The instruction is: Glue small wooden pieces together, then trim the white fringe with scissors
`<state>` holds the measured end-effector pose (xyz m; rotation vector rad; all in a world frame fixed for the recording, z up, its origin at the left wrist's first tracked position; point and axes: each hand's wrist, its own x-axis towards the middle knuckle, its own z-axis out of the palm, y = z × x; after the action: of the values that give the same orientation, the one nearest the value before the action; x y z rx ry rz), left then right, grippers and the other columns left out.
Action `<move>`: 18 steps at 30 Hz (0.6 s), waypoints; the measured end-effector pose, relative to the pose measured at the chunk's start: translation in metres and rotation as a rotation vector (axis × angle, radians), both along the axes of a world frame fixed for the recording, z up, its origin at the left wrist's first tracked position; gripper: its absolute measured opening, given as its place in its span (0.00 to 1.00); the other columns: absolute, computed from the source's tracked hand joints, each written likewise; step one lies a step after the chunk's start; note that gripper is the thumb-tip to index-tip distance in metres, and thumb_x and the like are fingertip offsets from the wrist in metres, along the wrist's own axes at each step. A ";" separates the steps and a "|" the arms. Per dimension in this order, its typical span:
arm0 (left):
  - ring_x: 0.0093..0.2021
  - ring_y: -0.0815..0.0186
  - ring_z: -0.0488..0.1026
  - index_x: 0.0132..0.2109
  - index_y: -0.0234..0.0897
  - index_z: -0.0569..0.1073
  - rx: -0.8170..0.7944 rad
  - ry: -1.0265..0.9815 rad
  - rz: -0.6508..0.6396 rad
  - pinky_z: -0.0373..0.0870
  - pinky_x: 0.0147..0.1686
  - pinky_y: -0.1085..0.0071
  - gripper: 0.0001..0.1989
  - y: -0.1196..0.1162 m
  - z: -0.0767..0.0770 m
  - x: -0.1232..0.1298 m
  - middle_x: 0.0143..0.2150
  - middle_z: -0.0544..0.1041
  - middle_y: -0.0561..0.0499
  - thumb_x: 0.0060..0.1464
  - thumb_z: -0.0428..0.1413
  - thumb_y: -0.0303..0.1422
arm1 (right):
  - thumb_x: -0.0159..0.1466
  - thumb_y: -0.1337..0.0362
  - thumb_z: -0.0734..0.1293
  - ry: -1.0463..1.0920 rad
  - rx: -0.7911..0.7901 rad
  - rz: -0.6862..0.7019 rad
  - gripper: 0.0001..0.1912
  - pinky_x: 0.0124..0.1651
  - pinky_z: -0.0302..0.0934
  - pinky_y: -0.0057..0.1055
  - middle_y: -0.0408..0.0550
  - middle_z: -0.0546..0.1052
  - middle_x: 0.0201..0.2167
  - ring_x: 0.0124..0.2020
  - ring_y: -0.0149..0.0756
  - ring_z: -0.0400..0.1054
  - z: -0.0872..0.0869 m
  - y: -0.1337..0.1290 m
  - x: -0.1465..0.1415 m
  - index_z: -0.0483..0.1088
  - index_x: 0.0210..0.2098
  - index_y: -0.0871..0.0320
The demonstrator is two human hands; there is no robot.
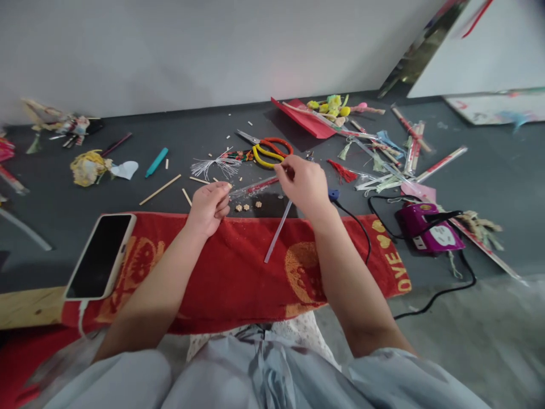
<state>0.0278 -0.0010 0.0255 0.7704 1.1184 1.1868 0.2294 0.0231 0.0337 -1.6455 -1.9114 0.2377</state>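
1. The left hand (pixel 208 209) has thumb and forefinger pressed together on a small pale piece (pixel 230 186). A fingertip pinch probably suits something so tiny, leaving its edge exposed beyond the fingers.
2. The right hand (pixel 306 187) is curled inward, palm down; whether it grips anything, I cannot tell. A translucent stick (pixel 277 233) slants from beneath it, down over the red towel (pixel 230 272).
3. The pale piece sits right at the left fingertips, facing the right hand, with a gap between. A clear wrapper with red print (pixel 261 184) lies in that gap, on the bench (pixel 191 130).
4. Small flower-shaped pieces (pixel 246 208) rest just beside the left hand, near the towel's far edge, presumably kept there for easy reach.
5. Scissors (pixel 270 152) lie beyond the hands, perhaps so the nearer space serves finger work. Thin wooden sticks (pixel 160 189) are left of them. The towel probably cushions the forearms.
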 end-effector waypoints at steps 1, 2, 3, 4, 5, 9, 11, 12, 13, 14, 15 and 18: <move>0.13 0.82 0.44 0.23 0.37 0.60 0.011 -0.004 0.005 0.40 0.12 0.82 0.13 0.001 -0.001 -0.001 0.14 0.52 0.65 0.39 0.60 0.29 | 0.65 0.62 0.61 -0.059 -0.041 -0.070 0.10 0.35 0.54 0.32 0.49 0.75 0.30 0.30 0.35 0.65 0.002 0.001 0.005 0.72 0.38 0.59; 0.13 0.82 0.44 0.22 0.37 0.60 0.021 -0.008 0.008 0.41 0.12 0.82 0.13 0.001 -0.002 -0.001 0.14 0.52 0.65 0.39 0.60 0.29 | 0.64 0.65 0.61 -0.112 -0.086 -0.121 0.11 0.37 0.56 0.33 0.52 0.77 0.35 0.34 0.38 0.67 0.003 0.002 0.010 0.72 0.42 0.60; 0.13 0.82 0.44 0.22 0.37 0.60 0.029 -0.012 0.008 0.41 0.12 0.82 0.13 0.001 -0.002 -0.002 0.14 0.52 0.65 0.39 0.60 0.29 | 0.63 0.68 0.60 -0.161 -0.118 -0.159 0.13 0.41 0.58 0.36 0.56 0.77 0.38 0.37 0.42 0.69 0.003 0.002 0.015 0.71 0.45 0.62; 0.13 0.82 0.45 0.23 0.37 0.60 0.036 -0.016 0.006 0.41 0.12 0.82 0.13 0.001 -0.003 -0.002 0.14 0.52 0.65 0.39 0.60 0.29 | 0.62 0.70 0.59 -0.204 -0.138 -0.190 0.15 0.44 0.59 0.38 0.59 0.77 0.41 0.41 0.45 0.69 0.003 0.002 0.020 0.71 0.46 0.63; 0.13 0.82 0.45 0.23 0.37 0.60 0.042 -0.019 0.002 0.42 0.12 0.81 0.12 0.001 -0.003 -0.002 0.14 0.52 0.65 0.39 0.59 0.29 | 0.61 0.72 0.58 -0.245 -0.164 -0.218 0.17 0.47 0.59 0.40 0.62 0.76 0.43 0.45 0.47 0.69 0.002 0.002 0.025 0.71 0.47 0.65; 0.13 0.81 0.45 0.23 0.37 0.61 0.057 -0.023 -0.009 0.42 0.13 0.80 0.11 0.001 -0.002 0.000 0.13 0.52 0.65 0.40 0.59 0.28 | 0.60 0.70 0.60 -0.339 -0.285 -0.320 0.19 0.49 0.61 0.46 0.69 0.73 0.48 0.53 0.56 0.65 0.001 -0.003 0.039 0.71 0.49 0.69; 0.13 0.81 0.45 0.23 0.37 0.60 0.057 -0.021 -0.013 0.42 0.13 0.80 0.12 0.000 -0.001 0.000 0.13 0.52 0.65 0.40 0.59 0.28 | 0.59 0.66 0.64 -0.371 -0.351 -0.344 0.21 0.48 0.62 0.47 0.69 0.72 0.50 0.54 0.58 0.64 0.002 -0.005 0.042 0.71 0.51 0.68; 0.13 0.81 0.46 0.23 0.37 0.60 0.056 -0.019 -0.016 0.42 0.13 0.80 0.12 0.000 -0.001 0.000 0.13 0.53 0.65 0.40 0.58 0.28 | 0.58 0.65 0.66 -0.387 -0.380 -0.349 0.23 0.48 0.62 0.47 0.69 0.72 0.51 0.54 0.59 0.64 0.002 -0.006 0.043 0.71 0.52 0.67; 0.13 0.81 0.46 0.23 0.37 0.60 0.054 -0.017 -0.018 0.42 0.14 0.80 0.11 0.000 -0.001 0.000 0.14 0.53 0.64 0.40 0.58 0.28 | 0.58 0.63 0.67 -0.399 -0.403 -0.353 0.24 0.49 0.62 0.47 0.69 0.72 0.51 0.55 0.58 0.65 0.001 -0.006 0.044 0.71 0.52 0.66; 0.13 0.81 0.46 0.23 0.37 0.61 0.052 -0.014 -0.019 0.42 0.14 0.80 0.11 0.000 -0.001 0.000 0.14 0.53 0.64 0.41 0.58 0.27 | 0.58 0.62 0.67 -0.406 -0.416 -0.356 0.24 0.49 0.62 0.47 0.68 0.72 0.51 0.55 0.57 0.65 0.001 -0.005 0.044 0.71 0.52 0.65; 0.13 0.81 0.46 0.23 0.37 0.61 0.050 -0.012 -0.020 0.42 0.14 0.80 0.10 0.000 -0.001 0.000 0.14 0.53 0.64 0.41 0.57 0.27 | 0.58 0.61 0.68 -0.407 -0.423 -0.358 0.24 0.50 0.62 0.46 0.68 0.72 0.51 0.55 0.56 0.65 0.000 -0.004 0.045 0.71 0.52 0.64; 0.13 0.81 0.46 0.25 0.37 0.63 0.043 -0.008 -0.023 0.42 0.14 0.80 0.08 0.000 -0.001 0.001 0.14 0.53 0.65 0.42 0.56 0.27 | 0.58 0.62 0.67 -0.373 -0.413 -0.337 0.22 0.51 0.62 0.48 0.67 0.73 0.50 0.55 0.56 0.65 -0.005 -0.001 0.047 0.72 0.51 0.64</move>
<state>0.0286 -0.0012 0.0247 0.8088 1.0780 1.1963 0.2759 0.0225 0.0288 -2.3995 -1.8875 0.2078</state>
